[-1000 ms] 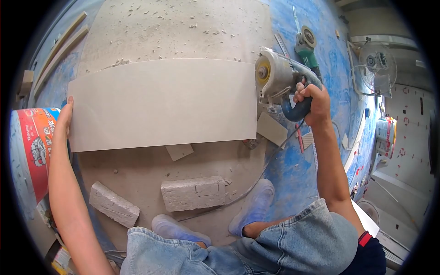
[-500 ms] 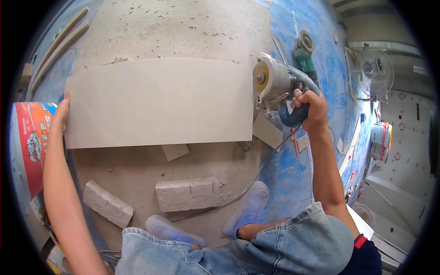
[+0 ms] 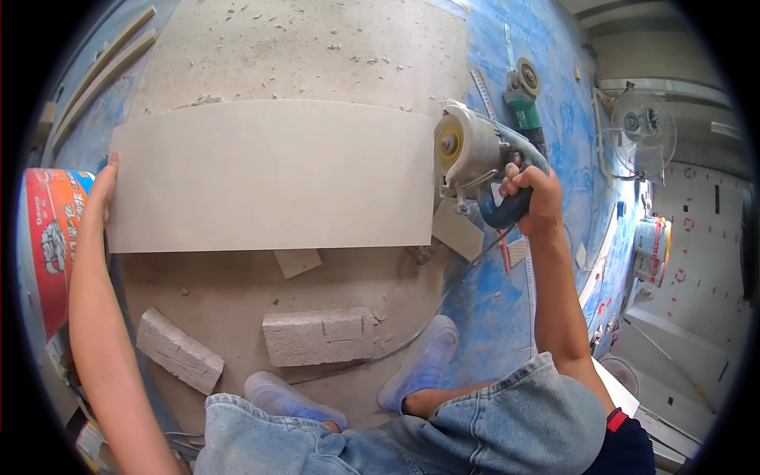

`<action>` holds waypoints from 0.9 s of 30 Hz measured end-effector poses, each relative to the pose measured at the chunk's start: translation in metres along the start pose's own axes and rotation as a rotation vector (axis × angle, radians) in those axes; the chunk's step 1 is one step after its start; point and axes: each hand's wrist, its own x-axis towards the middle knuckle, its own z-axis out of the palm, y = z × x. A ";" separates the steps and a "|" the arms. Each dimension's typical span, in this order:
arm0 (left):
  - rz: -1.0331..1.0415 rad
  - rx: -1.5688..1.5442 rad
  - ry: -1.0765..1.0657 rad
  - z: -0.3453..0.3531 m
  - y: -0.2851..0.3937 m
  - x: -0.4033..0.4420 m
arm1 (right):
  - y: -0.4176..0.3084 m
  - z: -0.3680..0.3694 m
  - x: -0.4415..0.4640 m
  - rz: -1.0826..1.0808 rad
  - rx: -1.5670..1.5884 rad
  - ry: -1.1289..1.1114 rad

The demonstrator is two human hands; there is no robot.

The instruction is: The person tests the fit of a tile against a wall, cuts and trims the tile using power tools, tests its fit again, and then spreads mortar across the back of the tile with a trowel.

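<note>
A long pale tile [image 3: 273,178] lies crosswise in front of me, raised a little above the dusty floor. My left hand [image 3: 104,188] grips its left end, thumb along the edge and the other fingers mostly hidden. In my right hand [image 3: 541,194] is a handheld tile saw [image 3: 473,154], held by its dark loop handle. Its yellow-centred blade side faces the tile's right edge, very close to it; whether they touch I cannot tell. A power cord trails from the handle across the floor.
Beyond the saw lies a green angle grinder [image 3: 523,99]. White blocks [image 3: 318,336] sit near my feet, and a tile offcut [image 3: 457,229] is under the saw. A red bucket [image 3: 54,245] stands left; a fan [image 3: 640,127] is at right. Wooden strips [image 3: 103,79] lie far left.
The whole view has shifted slightly. Both hands keep their holds, and the saw stays at the tile's right edge.
</note>
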 end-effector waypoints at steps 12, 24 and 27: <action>0.058 -0.031 -0.056 -0.004 -0.005 0.009 | 0.001 -0.001 -0.007 0.024 0.023 0.003; 0.052 -0.018 -0.044 0.002 0.000 0.000 | 0.004 -0.003 -0.012 0.028 0.032 -0.010; 0.050 -0.025 -0.044 0.003 0.003 -0.004 | 0.003 -0.003 -0.014 0.037 0.029 -0.011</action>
